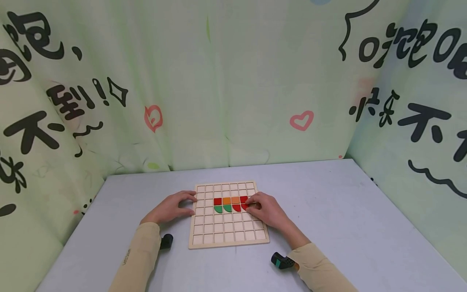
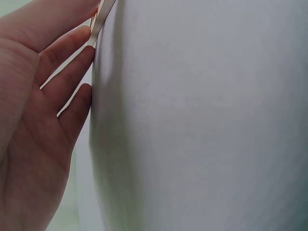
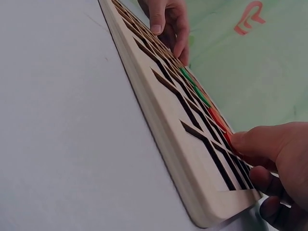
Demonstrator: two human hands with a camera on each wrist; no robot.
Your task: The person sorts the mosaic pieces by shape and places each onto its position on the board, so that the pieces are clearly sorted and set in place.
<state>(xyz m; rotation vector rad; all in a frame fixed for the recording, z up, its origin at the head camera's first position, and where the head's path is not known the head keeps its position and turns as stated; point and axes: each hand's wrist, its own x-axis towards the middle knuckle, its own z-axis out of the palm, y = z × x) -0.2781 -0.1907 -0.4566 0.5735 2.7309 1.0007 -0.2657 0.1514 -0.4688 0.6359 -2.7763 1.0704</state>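
Observation:
A square wooden grid board (image 1: pixel 229 245) lies on the table. In its upper half, a row of red and orange squares (image 1: pixel 226 200) sits above a row of green and red quarter-circle pieces (image 1: pixel 236 208). My right hand (image 1: pixel 268 209) has its thumb and index finger at the red quarter-circle piece (image 3: pixel 228 138) at the row's right end, pinching it in its cell and partly covering it. At the board's left edge, my left hand (image 1: pixel 171 207) touches the frame with thumb and fingertips. Its fingers are loosely extended in the left wrist view, where only a board corner shows.
The white table (image 1: pixel 328 211) spreads around the board on all sides. A pale green curtain (image 1: pixel 233 89) with black writing and red hearts hangs behind and along both sides. Small black wrist devices (image 1: pixel 281 260) sit below both wrists.

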